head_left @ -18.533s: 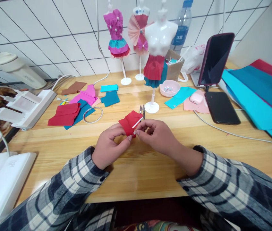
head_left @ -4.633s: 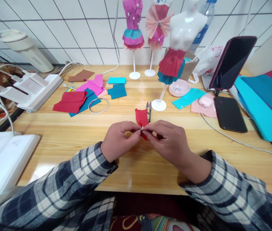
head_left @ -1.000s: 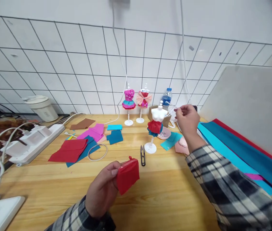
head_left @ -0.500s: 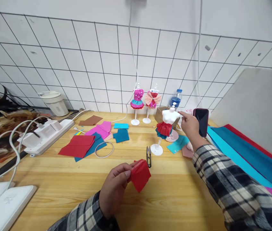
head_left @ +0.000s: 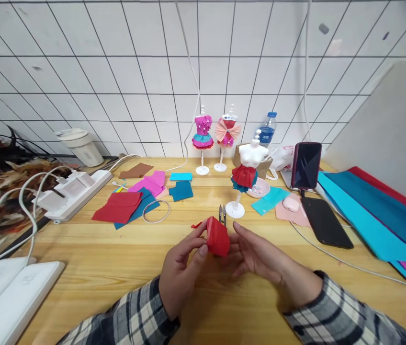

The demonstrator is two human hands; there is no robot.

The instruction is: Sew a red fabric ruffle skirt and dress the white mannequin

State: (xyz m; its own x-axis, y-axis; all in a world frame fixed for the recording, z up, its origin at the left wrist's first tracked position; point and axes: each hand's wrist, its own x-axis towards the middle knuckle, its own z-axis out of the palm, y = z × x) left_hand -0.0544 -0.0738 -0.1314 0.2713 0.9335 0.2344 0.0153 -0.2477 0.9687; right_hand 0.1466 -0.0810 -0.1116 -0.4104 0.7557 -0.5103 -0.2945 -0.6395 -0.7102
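My left hand (head_left: 185, 263) pinches a folded piece of red paper (head_left: 218, 237) above the wooden table (head_left: 117, 268). Just right of the paper is my right hand (head_left: 256, 251), its thumb and fingers apart and nothing held in it. Small black snips (head_left: 222, 214) lie behind the red paper, which hides their lower part. Beyond them stands a white mannequin (head_left: 253, 154) on a round base, wearing a red and teal ruffled skirt (head_left: 244, 177).
Two dressed mannequins (head_left: 203, 132) stand at the back near a bottle (head_left: 266, 129). Coloured sheets (head_left: 117, 207) and a ring (head_left: 156, 212) lie left. A power strip (head_left: 77, 201) is farther left. Phone (head_left: 306, 165), black slab (head_left: 327, 223) and long sheets (head_left: 375, 220) are right.
My right hand has come back from beside the white mannequin to the red paper, its fingers now spread. My left hand still holds the paper. The view has tilted down.
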